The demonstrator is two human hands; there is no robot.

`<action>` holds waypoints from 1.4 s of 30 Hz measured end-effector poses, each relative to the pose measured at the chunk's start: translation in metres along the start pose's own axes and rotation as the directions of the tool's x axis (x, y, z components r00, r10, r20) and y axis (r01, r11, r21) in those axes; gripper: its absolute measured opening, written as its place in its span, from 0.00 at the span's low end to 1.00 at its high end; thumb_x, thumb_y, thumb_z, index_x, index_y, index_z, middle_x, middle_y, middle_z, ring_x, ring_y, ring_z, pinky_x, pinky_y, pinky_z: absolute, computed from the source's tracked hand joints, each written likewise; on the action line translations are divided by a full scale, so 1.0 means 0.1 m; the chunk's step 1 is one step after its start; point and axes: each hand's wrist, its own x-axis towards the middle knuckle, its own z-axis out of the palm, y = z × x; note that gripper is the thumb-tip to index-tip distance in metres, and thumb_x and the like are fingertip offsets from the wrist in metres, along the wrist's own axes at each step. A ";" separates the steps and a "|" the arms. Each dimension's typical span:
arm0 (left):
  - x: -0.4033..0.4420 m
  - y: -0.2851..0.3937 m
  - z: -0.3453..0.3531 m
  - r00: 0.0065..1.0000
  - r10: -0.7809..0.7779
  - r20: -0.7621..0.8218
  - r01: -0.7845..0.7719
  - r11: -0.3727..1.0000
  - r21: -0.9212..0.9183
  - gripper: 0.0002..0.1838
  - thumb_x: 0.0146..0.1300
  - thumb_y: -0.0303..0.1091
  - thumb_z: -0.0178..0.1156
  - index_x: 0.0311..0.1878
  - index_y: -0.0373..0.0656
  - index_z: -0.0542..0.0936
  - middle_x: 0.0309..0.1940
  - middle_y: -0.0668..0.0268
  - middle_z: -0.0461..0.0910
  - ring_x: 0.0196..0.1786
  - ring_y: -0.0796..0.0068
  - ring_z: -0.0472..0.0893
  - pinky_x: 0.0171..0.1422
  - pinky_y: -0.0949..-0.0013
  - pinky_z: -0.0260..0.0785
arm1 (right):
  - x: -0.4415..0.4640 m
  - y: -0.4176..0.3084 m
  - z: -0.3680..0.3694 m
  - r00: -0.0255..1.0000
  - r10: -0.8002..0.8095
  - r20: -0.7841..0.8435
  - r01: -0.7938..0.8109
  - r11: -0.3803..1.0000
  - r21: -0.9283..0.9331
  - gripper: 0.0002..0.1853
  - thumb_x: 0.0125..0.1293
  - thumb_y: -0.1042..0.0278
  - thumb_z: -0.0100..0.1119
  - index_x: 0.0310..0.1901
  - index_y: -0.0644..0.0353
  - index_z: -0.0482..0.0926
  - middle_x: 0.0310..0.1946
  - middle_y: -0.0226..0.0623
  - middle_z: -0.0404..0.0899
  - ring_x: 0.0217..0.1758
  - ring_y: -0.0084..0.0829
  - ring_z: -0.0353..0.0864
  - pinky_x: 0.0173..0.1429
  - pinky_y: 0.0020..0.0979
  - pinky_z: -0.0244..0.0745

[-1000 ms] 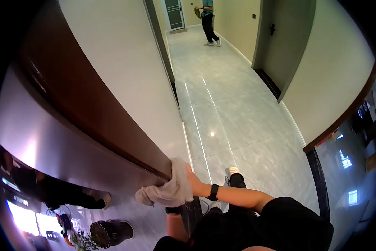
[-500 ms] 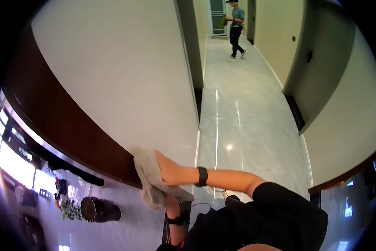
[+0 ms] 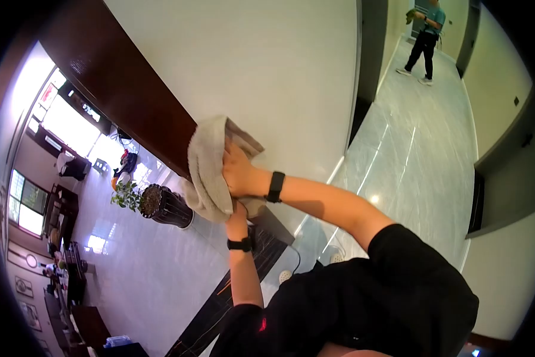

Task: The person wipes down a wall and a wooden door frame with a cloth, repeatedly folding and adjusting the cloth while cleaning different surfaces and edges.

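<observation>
A beige-grey cloth point(image 3: 205, 169) is folded around the edge of a dark brown wooden trim point(image 3: 142, 89), near its lower end. My right hand point(image 3: 243, 171) presses on the cloth from the wall side, its fingers curled into the folds and partly hidden. Below it, my left hand point(image 3: 238, 217) grips the cloth from the other side, with most of its fingers covered by the fabric. A loose flap of cloth stands out beyond my right hand. Each wrist wears a black band.
A potted plant point(image 3: 166, 205) stands on the shiny tiled floor point(image 3: 154, 268) at left. A dark floor strip point(image 3: 232, 285) crosses the doorway. Up the corridor, a person point(image 3: 425, 41) holds a green cloth. A white wall point(image 3: 267, 71) adjoins the trim.
The view has swung left and down, showing more of the room. My hands remain on the cloth, which now bunches differently with a raised flap. The person in the corridor has turned and moved.
</observation>
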 end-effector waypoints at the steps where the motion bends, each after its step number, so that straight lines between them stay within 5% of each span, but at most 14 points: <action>1: -0.11 0.02 0.14 0.972 -0.209 -0.107 0.150 0.903 -0.402 0.20 0.59 0.32 0.59 0.55 0.37 0.73 0.52 0.53 0.75 0.55 0.55 0.75 0.60 0.59 0.65 | -0.14 0.01 0.00 0.998 -0.002 0.055 0.002 1.000 -0.015 0.30 0.55 0.50 0.55 0.56 0.59 0.73 0.61 0.53 0.65 0.66 0.59 0.57 0.70 0.57 0.47; 2: -0.14 0.20 0.08 0.920 -0.327 -0.214 0.210 0.875 -0.435 0.19 0.55 0.30 0.59 0.51 0.37 0.75 0.50 0.53 0.76 0.53 0.57 0.76 0.56 0.61 0.66 | -0.31 0.03 0.00 0.994 0.003 0.108 0.000 1.000 -0.029 0.28 0.56 0.51 0.55 0.55 0.60 0.74 0.60 0.51 0.66 0.65 0.58 0.59 0.70 0.57 0.49; 4: -0.22 0.37 -0.08 0.914 -0.379 -0.144 0.268 0.832 -0.486 0.20 0.56 0.31 0.59 0.52 0.37 0.74 0.51 0.53 0.76 0.53 0.57 0.75 0.57 0.61 0.66 | -0.76 0.11 0.02 0.978 -0.027 0.206 0.034 0.999 -0.031 0.27 0.53 0.54 0.56 0.53 0.62 0.75 0.60 0.52 0.67 0.66 0.56 0.59 0.70 0.56 0.49; 9: -0.22 0.32 -0.28 0.977 -0.199 0.074 0.210 0.851 -0.481 0.21 0.56 0.31 0.59 0.54 0.37 0.74 0.53 0.54 0.74 0.55 0.58 0.74 0.59 0.61 0.64 | -1.38 0.36 -0.10 0.899 0.004 0.438 -0.001 1.000 -0.008 0.24 0.51 0.60 0.56 0.49 0.64 0.77 0.58 0.51 0.70 0.65 0.53 0.62 0.71 0.52 0.52; 12: 0.01 0.29 -0.54 0.983 -0.143 0.111 0.179 0.854 -0.488 0.22 0.57 0.32 0.60 0.55 0.37 0.73 0.54 0.54 0.74 0.57 0.58 0.73 0.60 0.61 0.64 | -1.12 0.46 -0.37 0.876 -0.097 0.473 0.139 0.989 -0.054 0.25 0.56 0.63 0.53 0.57 0.62 0.71 0.60 0.48 0.67 0.64 0.51 0.63 0.71 0.41 0.57; 14: 0.30 0.28 -0.81 0.987 -0.152 0.050 0.157 0.856 -0.492 0.22 0.57 0.32 0.60 0.55 0.37 0.73 0.55 0.54 0.73 0.57 0.58 0.72 0.61 0.61 0.63 | -0.73 0.45 -0.52 0.891 -0.052 0.452 0.056 0.998 0.006 0.25 0.51 0.65 0.54 0.51 0.67 0.75 0.60 0.54 0.66 0.66 0.54 0.60 0.72 0.48 0.51; 16: 0.64 0.23 -1.08 0.982 -0.182 -0.043 0.137 0.859 -0.493 0.22 0.57 0.33 0.60 0.56 0.36 0.72 0.55 0.55 0.73 0.58 0.59 0.72 0.62 0.61 0.62 | -0.23 0.44 -0.59 0.969 -0.013 0.246 0.049 0.989 -0.140 0.29 0.55 0.61 0.56 0.59 0.64 0.68 0.63 0.52 0.63 0.68 0.55 0.57 0.73 0.48 0.50; 20: 1.38 0.11 -1.41 0.929 -0.296 -0.224 0.140 0.837 -0.529 0.23 0.58 0.33 0.60 0.57 0.36 0.72 0.57 0.55 0.72 0.60 0.59 0.71 0.63 0.61 0.61 | 0.81 0.35 -0.85 0.996 -0.074 -0.044 0.073 0.997 -0.014 0.27 0.54 0.62 0.54 0.55 0.69 0.72 0.62 0.56 0.63 0.68 0.54 0.57 0.74 0.49 0.47; 25: 1.80 0.23 -1.37 0.876 -0.409 -0.255 0.180 0.769 -0.613 0.24 0.59 0.34 0.60 0.59 0.36 0.71 0.59 0.56 0.71 0.62 0.60 0.69 0.65 0.60 0.60 | 0.90 0.86 -0.81 0.962 -0.274 -0.018 0.263 0.937 -0.228 0.27 0.54 0.62 0.55 0.55 0.69 0.72 0.65 0.50 0.61 0.70 0.47 0.56 0.73 0.45 0.51; 27: 1.73 0.35 -1.32 0.866 -0.439 -0.241 0.191 0.735 -0.651 0.25 0.59 0.34 0.60 0.59 0.36 0.71 0.60 0.56 0.70 0.62 0.60 0.69 0.66 0.60 0.59 | 0.82 0.91 -0.78 0.975 -0.167 0.144 0.220 0.763 -0.608 0.26 0.54 0.68 0.53 0.55 0.70 0.71 0.65 0.48 0.61 0.70 0.46 0.56 0.73 0.41 0.52; 28: 1.70 0.40 -1.31 0.864 -0.449 -0.227 0.195 0.716 -0.670 0.25 0.59 0.35 0.60 0.59 0.36 0.70 0.60 0.56 0.70 0.63 0.61 0.69 0.66 0.60 0.59 | 0.78 0.88 -0.74 0.989 -0.147 -0.026 0.137 0.963 -0.234 0.24 0.53 0.73 0.50 0.54 0.71 0.71 0.65 0.48 0.61 0.71 0.46 0.55 0.73 0.38 0.53; 37: 1.57 0.53 -1.24 0.857 -0.501 -0.121 0.191 0.527 -0.828 0.27 0.61 0.36 0.60 0.62 0.36 0.69 0.63 0.57 0.68 0.66 0.62 0.67 0.69 0.60 0.57 | 0.60 0.98 -0.65 0.980 -0.195 0.034 0.196 0.932 -0.305 0.21 0.53 0.72 0.52 0.50 0.72 0.74 0.61 0.48 0.67 0.69 0.46 0.60 0.70 0.39 0.58; 39: 1.60 0.54 -1.00 0.673 -0.670 -0.314 0.309 0.641 -0.703 0.32 0.59 0.38 0.63 0.64 0.36 0.66 0.64 0.58 0.68 0.67 0.64 0.66 0.69 0.61 0.56 | 0.50 1.07 -0.61 0.978 -0.202 0.054 0.208 0.916 -0.343 0.22 0.53 0.70 0.52 0.50 0.71 0.74 0.61 0.47 0.68 0.68 0.46 0.61 0.70 0.40 0.59; 42: 1.37 0.48 -0.88 0.717 -0.625 -0.309 0.329 0.694 -0.641 0.29 0.58 0.37 0.63 0.61 0.36 0.68 0.60 0.57 0.70 0.63 0.63 0.68 0.66 0.61 0.58 | 0.42 1.08 -0.60 0.968 -0.245 0.047 0.243 0.882 -0.403 0.23 0.57 0.62 0.54 0.53 0.64 0.74 0.59 0.42 0.70 0.66 0.43 0.63 0.70 0.45 0.58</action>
